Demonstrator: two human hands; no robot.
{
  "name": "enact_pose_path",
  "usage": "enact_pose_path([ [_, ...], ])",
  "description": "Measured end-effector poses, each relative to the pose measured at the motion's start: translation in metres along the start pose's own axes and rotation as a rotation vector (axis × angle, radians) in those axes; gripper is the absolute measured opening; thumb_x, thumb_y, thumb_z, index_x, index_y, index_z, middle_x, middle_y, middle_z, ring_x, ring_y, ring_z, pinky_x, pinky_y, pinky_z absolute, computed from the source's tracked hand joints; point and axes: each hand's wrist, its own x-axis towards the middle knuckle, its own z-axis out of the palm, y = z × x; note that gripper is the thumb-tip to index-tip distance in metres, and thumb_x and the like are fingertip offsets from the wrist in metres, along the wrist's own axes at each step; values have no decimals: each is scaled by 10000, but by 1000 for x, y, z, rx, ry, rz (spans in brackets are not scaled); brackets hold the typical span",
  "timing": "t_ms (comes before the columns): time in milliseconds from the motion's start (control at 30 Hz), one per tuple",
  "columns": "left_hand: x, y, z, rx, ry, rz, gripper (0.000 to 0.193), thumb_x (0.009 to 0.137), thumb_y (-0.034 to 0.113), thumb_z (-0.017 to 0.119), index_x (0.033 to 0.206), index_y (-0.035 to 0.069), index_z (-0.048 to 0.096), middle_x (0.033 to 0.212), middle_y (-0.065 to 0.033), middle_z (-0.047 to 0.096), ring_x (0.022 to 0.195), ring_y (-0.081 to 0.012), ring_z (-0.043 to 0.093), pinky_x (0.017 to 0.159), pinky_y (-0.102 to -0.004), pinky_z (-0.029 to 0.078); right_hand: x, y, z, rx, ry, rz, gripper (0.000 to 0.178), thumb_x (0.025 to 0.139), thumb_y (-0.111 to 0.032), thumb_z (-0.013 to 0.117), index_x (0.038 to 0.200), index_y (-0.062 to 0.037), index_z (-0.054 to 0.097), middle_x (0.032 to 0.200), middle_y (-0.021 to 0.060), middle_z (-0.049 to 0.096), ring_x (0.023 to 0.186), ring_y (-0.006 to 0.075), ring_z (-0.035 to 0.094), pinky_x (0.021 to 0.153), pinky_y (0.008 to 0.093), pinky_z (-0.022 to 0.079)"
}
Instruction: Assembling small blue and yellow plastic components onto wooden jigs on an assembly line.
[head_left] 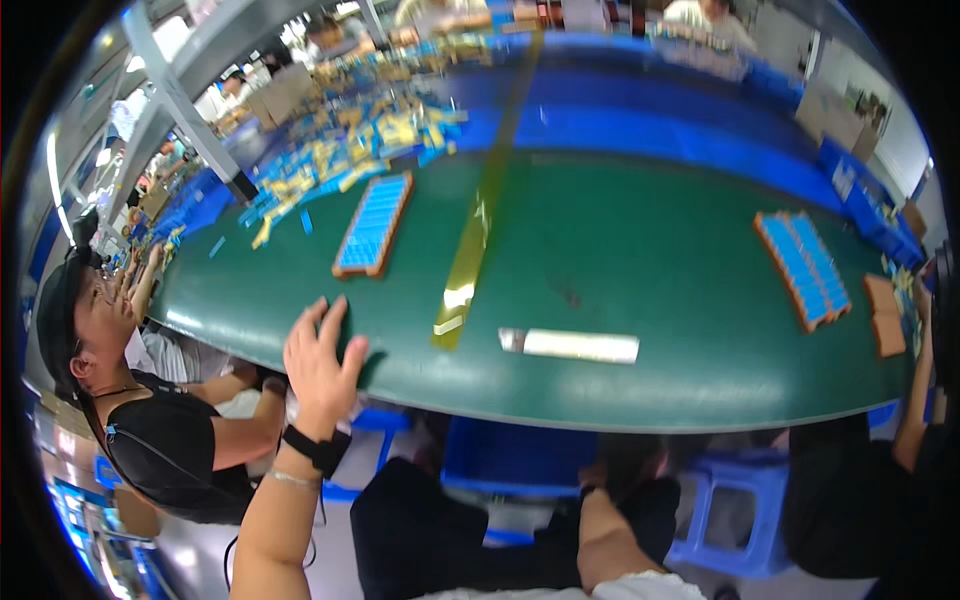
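Observation:
My left hand [325,362] hovers over the near left rim of the green table [620,240], fingers spread and nothing in them. Beyond its fingertips lies an orange-framed tray of blue pieces [373,225]. My right hand [593,474] is low, below the table edge by a blue bin [515,455]; it is dark and blurred, so its fingers cannot be made out. A long pale strip with a silvery left end [580,346] rests on the table near the front edge. Yellow tape [470,265] runs across the tabletop, left of that strip.
Blue and yellow strips [350,150] are heaped at the far left. Another orange-framed tray [803,268] lies at the right, beside brown blocks [884,315]. People sit on both sides. A blue stool [735,510] stands below right, and a grey post [190,100] rises at left.

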Motion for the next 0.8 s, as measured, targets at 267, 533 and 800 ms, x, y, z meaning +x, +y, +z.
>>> enact_pose_path([
  [267,-13,15,-93,76,-10,-95,626,888,540,562,1318,85,572,1343,-179,511,1258,-364,447,1063,-482,303,-181,2,-155,662,38,-57,386,819,-296,597,1126,-91,711,1152,176,684,1087,346,649,920,419,515],
  [533,-84,-32,-163,108,42,-91,659,863,598,567,1278,87,592,1330,-195,532,1272,-340,451,1019,-512,341,-361,-181,-166,629,-130,-763,411,879,-340,601,1184,-72,666,1129,164,689,1063,298,645,919,390,486],
  [800,-180,-62,-232,36,-274,-219,701,923,641,409,1485,223,414,1589,-198,229,1471,-398,186,1140,-609,166,-562,-296,-184,214,-380,-1158,393,878,-228,580,1176,22,638,1159,196,674,1075,329,627,888,428,492],
])
